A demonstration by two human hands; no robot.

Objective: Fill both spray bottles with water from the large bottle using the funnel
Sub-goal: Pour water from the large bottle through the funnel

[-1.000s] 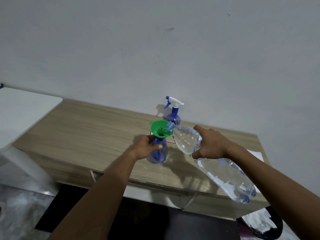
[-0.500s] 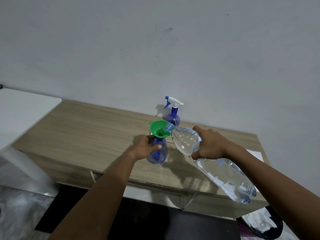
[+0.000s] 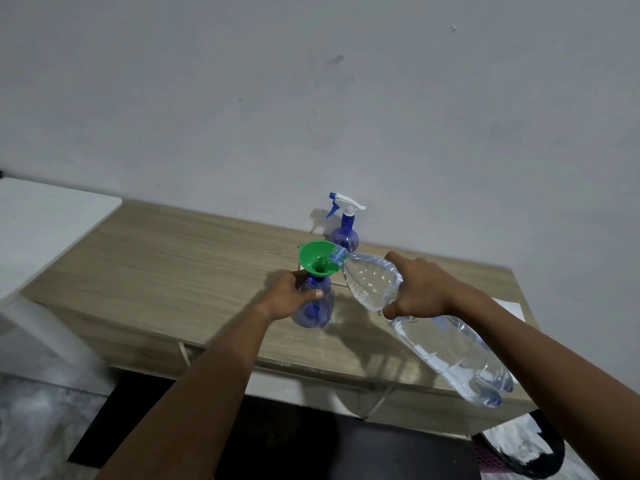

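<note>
A blue spray bottle without its head stands on the wooden table, and my left hand grips its body. A green funnel sits in its neck. My right hand grips the large clear water bottle near its shoulder, tilted so its mouth rests over the funnel's right rim. A second blue spray bottle with a white and blue trigger head stands upright behind, near the wall.
A white table adjoins the wooden one on the left. A white sheet lies at the table's right end behind my right forearm. A dark bin with a white liner stands on the floor at the lower right.
The large bottle's mouth has stayed at the funnel's rim, with both hands holding nearly the same places. The view has shifted slightly.
</note>
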